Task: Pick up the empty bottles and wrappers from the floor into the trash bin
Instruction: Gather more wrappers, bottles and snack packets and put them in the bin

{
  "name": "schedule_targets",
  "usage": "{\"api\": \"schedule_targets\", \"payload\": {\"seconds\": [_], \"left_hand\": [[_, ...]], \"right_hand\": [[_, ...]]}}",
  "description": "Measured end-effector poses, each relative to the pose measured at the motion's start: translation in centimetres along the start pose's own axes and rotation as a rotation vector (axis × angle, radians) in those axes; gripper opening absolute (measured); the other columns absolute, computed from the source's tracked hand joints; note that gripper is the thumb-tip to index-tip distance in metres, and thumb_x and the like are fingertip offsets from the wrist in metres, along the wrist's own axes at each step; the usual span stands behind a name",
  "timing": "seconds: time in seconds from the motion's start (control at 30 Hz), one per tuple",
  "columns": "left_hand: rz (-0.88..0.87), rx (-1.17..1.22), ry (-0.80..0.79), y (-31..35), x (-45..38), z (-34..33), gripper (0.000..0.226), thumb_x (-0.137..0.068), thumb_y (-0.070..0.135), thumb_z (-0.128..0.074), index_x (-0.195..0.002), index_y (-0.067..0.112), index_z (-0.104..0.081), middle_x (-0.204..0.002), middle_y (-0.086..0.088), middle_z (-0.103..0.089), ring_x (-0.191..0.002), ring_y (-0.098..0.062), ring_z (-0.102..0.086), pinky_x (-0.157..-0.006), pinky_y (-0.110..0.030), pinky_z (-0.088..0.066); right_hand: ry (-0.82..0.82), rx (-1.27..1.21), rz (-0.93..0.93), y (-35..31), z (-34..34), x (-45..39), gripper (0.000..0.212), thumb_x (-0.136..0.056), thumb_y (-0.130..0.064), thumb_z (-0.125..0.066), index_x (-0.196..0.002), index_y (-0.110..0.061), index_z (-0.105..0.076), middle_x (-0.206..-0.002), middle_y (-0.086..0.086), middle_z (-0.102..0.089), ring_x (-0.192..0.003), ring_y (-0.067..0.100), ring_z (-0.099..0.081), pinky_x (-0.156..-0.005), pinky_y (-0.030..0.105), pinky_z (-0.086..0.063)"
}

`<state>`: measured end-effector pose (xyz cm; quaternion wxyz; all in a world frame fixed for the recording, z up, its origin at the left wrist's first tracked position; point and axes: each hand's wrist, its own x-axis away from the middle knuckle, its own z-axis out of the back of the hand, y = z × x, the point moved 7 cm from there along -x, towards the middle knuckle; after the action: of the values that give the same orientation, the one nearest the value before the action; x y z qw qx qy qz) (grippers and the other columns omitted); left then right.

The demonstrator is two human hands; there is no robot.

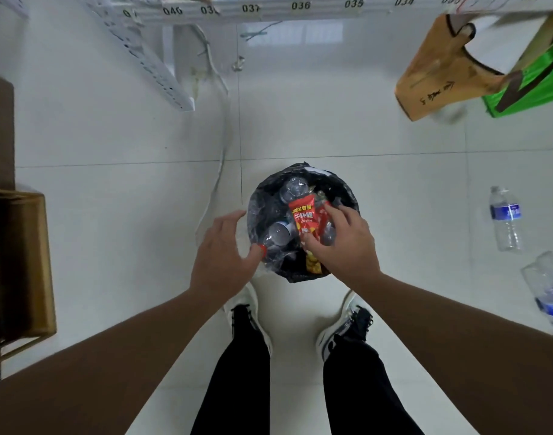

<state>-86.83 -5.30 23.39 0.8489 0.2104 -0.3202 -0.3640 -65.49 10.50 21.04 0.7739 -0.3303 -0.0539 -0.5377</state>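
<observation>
White tiled floor (pixel 112 136), seen from above. Trash bin (pixel 262 189) with black liner between feet, already crammed with clear bottles and snacks. Right hand (pixel 344 243) pinching red wrapper (pixel 303 218) over heap. Left hand (pixel 225 255) spread, fingers apart, empty, at bin's left edge. Left to collect: blue-label bottle (pixel 505 218) well right of bin, second bottle (pixel 548 290) nearer right edge. Judged mostly done.

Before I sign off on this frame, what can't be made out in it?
- Trash bin: its depth and lower contents, buried under bottles and the red wrapper.
- Right hand: fingertips blurred, so grip on the wrapper is unclear.
- Left hand: contact with the red-capped bottle unclear.
- Lower floor bottle: cut by the right edge.
</observation>
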Motion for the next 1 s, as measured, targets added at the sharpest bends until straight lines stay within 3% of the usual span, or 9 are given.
{"api": "schedule_targets", "payload": {"seconds": [0.13,0.3,0.43,0.53,0.67,0.83,1.0], "left_hand": [[0.003,-0.032,-0.03,0.9,-0.1,-0.7,0.07,-0.089,0.043,-0.073,-0.151,0.034,-0.042,-0.144,0.006,-0.053,-0.132,-0.018,-0.052,-0.108,-0.045,-0.048],[-0.008,-0.067,-0.111,2.3,0.6,0.0,0.067,-0.092,0.045,-0.069,-0.153,0.036,-0.041,-0.145,0.004,-0.052,-0.133,-0.02,-0.05,-0.102,-0.039,-0.044],[-0.076,-0.093,-0.204,4.5,2.1,0.9,0.071,-0.084,0.049,-0.06,-0.152,0.036,-0.042,-0.143,0.007,-0.053,-0.131,-0.018,-0.05,-0.104,-0.041,-0.047],[-0.166,-0.13,-0.266,6.4,2.9,0.9,0.071,-0.083,0.047,-0.062,-0.15,0.035,-0.044,-0.138,0.011,-0.054,-0.123,-0.016,-0.053,-0.102,-0.041,-0.051],[-0.241,-0.155,-0.315,9.9,3.2,-0.1,0.071,-0.084,0.032,-0.073,-0.15,0.034,-0.047,-0.137,0.014,-0.053,-0.12,-0.017,-0.055,-0.099,-0.037,-0.048],[-0.296,-0.183,-0.388,15.2,4.7,-3.8,0.077,-0.076,0.046,-0.057,-0.151,0.043,-0.04,-0.146,0.02,-0.047,-0.131,-0.011,-0.049,-0.104,-0.042,-0.049],[-0.427,-0.336,-0.473,19.4,7.3,-9.6,0.08,-0.074,0.048,-0.059,-0.152,0.036,-0.043,-0.147,0.009,-0.049,-0.131,-0.016,-0.05,-0.103,-0.042,-0.048]], "right_hand": [[-0.061,-0.028,-0.002,0.9,0.9,1.5,0.082,-0.084,-0.071,-0.069,-0.152,-0.028,-0.052,-0.147,0.0,-0.054,-0.128,0.024,-0.055,-0.105,0.046,-0.051],[-0.133,-0.051,-0.084,2.8,2.9,4.2,0.09,-0.078,-0.079,-0.066,-0.154,-0.034,-0.048,-0.146,-0.006,-0.053,-0.13,0.021,-0.054,-0.106,0.046,-0.052],[-0.197,-0.321,-0.207,5.3,4.5,7.2,0.099,-0.068,-0.095,-0.069,-0.153,-0.048,-0.046,-0.148,-0.019,-0.048,-0.137,0.005,-0.047,-0.113,0.036,-0.043],[-0.133,-0.431,-0.274,7.8,6.2,9.6,0.1,-0.061,-0.099,-0.07,-0.149,-0.055,-0.047,-0.144,-0.029,-0.045,-0.136,-0.001,-0.047,-0.117,0.036,-0.042],[-0.032,-0.477,-0.415,12.5,8.0,14.3,0.103,-0.066,-0.093,-0.072,-0.155,-0.049,-0.045,-0.148,-0.025,-0.043,-0.142,0.004,-0.044,-0.118,0.035,-0.039],[0.04,-0.515,-0.517,18.1,8.8,20.2,0.102,-0.068,-0.092,-0.072,-0.155,-0.049,-0.044,-0.152,-0.021,-0.044,-0.147,0.009,-0.042,-0.124,0.043,-0.034],[0.07,-0.531,-0.623,24.4,9.8,25.7,0.095,-0.073,-0.078,-0.079,-0.156,-0.045,-0.046,-0.155,-0.011,-0.045,-0.149,0.017,-0.04,-0.119,0.04,-0.037]]}}
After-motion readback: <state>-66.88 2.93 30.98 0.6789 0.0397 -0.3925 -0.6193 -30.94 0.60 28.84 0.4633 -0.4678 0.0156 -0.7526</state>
